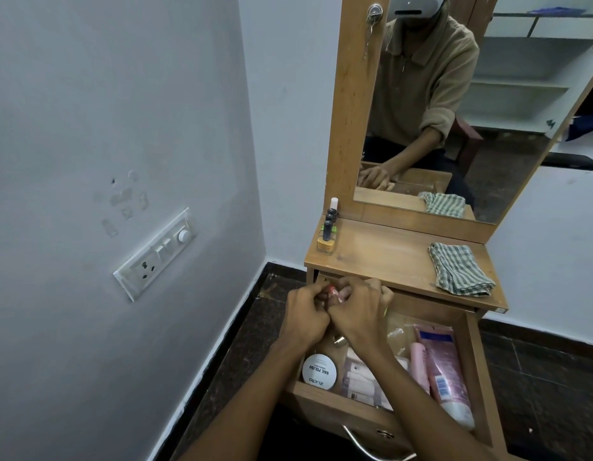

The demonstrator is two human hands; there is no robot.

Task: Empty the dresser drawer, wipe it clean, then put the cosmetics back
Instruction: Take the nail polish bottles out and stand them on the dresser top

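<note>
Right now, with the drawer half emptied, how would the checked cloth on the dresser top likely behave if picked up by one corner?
The checked cloth lies loosely folded with rumpled edges, so it is probably floppy and would unfold and hang. It looks thin, so likely light. Woven fabric should grip easily rather than slip, and dragging it across the dresser top would probably bunch it.

Both bare forearms reach forward from the near edge and converge toward the middle, the right crossing up from the near right. The left hand (303, 316) and the right hand (356, 309) meet knuckle to knuckle, backs facing up. The fingers (343, 294) of both are curled inward and pinch small items between them; what these are is too hidden to tell
</note>
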